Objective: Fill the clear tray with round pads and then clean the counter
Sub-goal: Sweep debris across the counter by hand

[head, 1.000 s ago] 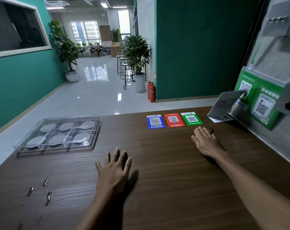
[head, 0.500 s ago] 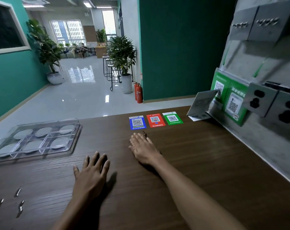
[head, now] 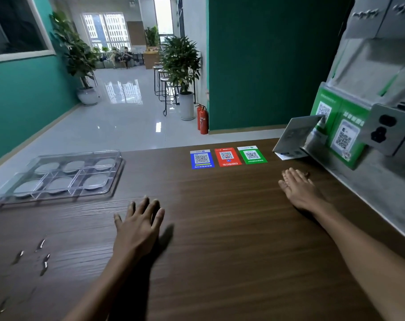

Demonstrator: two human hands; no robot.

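Both hands flat and spread on the counter point(head: 220, 239), left hand point(head: 139, 225) near the droplets point(head: 43, 256), right hand point(head: 298, 191) by the wall, and a careless sweep leftward could knock the tray point(head: 118, 167), six pads point(head: 58, 184) inside, off the edge.

Indoor light moderate; bright window point(head: 106, 27) backlight glares off glossy floor point(head: 125, 112). Soft shadows under each hand. Wide-angle edges bend, right hand point(head: 298, 188) fingertips slightly motion-blurred.
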